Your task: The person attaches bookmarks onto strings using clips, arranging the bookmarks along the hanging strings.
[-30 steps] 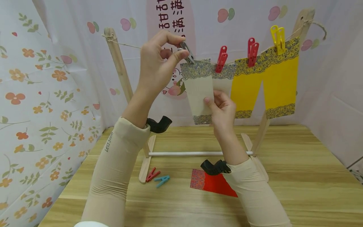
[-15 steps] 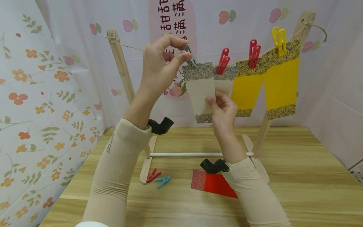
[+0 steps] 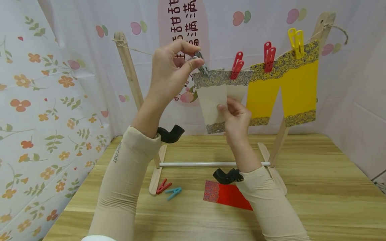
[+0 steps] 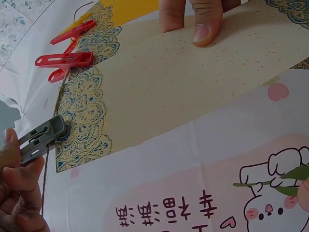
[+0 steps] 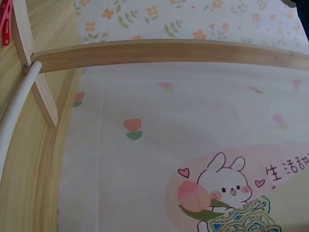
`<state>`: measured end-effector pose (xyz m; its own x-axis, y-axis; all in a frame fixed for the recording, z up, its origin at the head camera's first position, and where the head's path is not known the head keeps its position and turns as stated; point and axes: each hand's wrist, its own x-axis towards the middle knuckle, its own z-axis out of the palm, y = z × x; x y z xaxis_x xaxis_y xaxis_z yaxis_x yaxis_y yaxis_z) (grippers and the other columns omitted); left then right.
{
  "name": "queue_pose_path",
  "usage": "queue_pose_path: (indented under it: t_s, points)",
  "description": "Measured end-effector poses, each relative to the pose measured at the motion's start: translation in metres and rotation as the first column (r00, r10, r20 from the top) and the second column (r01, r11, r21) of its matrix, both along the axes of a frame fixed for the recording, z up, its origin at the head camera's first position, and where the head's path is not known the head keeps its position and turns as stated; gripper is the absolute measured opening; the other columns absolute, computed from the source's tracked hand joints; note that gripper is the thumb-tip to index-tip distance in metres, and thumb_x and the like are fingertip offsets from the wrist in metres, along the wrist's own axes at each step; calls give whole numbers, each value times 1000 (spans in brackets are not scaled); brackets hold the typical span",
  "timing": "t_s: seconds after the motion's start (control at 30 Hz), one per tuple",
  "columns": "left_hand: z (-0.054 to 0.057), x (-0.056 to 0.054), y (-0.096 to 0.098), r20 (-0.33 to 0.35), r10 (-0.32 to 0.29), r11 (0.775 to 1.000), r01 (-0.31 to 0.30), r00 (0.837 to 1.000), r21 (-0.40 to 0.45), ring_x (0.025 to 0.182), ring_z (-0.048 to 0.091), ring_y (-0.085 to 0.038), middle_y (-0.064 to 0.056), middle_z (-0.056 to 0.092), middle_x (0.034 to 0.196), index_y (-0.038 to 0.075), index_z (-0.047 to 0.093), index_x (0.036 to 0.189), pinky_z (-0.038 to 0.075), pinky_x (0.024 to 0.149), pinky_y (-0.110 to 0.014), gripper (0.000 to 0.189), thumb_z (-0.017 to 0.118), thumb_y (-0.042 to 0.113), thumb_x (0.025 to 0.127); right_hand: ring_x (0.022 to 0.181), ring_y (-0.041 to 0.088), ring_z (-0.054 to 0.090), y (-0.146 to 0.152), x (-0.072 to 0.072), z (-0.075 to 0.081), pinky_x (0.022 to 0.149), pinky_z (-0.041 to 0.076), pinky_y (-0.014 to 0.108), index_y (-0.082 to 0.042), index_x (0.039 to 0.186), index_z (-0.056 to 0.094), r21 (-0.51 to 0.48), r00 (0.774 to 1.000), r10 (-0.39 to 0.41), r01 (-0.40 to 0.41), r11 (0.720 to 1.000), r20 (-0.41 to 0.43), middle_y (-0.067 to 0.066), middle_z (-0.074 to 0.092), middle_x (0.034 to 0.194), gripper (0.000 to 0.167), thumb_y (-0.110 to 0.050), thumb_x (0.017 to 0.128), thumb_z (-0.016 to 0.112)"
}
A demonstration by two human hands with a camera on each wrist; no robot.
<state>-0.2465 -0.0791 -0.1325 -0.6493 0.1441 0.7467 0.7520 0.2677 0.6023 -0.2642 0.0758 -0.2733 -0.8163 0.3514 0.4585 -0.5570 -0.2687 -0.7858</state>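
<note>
1. Two sets of fingers are working: my left fingers [image 3: 190, 49] are pinching a grey plastic clothespin [image 4: 57, 126], and my right fingers [image 3: 237, 105] are holding a cream rectangular paper card with lace-patterned bands [image 3: 211, 102] near its lower right edge.
2. That card is lying partly over another cream panel [image 3: 236, 90], which a red plastic clothespin [image 3: 237, 69] is fastening; yellow paper panels [image 3: 298, 85] are hanging farther right along the thin brown twine [image 3: 139, 51].
3. I am, as I judge it, pinning the card's top left corner; the grey tips are meeting its upper band, but I cannot tell whether they are catching the twine.
4. My next move is probably calling for seating those tips over card and twine together, then loosening both pinches gently.
5. A red lace-banded paper card [image 3: 230, 197] is lying on the wood-grain tabletop [image 3: 169, 221], likely waiting its turn.
</note>
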Motion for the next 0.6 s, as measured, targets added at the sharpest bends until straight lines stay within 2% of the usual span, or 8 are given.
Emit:
queue_pose_path:
  t_s: [0.3,0.6]
  points:
    - [0,-1,-2,7,-3,1000,3,1000,-14,42,42,-9,-1,64,92,-3,70,105,35,45,-20,23,77,8,85,74,6,69,-2,-1,1,70,57,22,-14,88,77,5,1000,8,-8,1000,-16,-14,74,76,26,11,85,70]
    - [-3,-1,-2,-31,31,996,-33,999,-78,42,36,-8,-1,65,90,0,72,108,33,46,-21,30,80,12,82,77,3,70,-2,-1,-4,73,55,19,-19,83,72,15,995,99,-99,995,-22,-13,74,78,33,13,87,66]
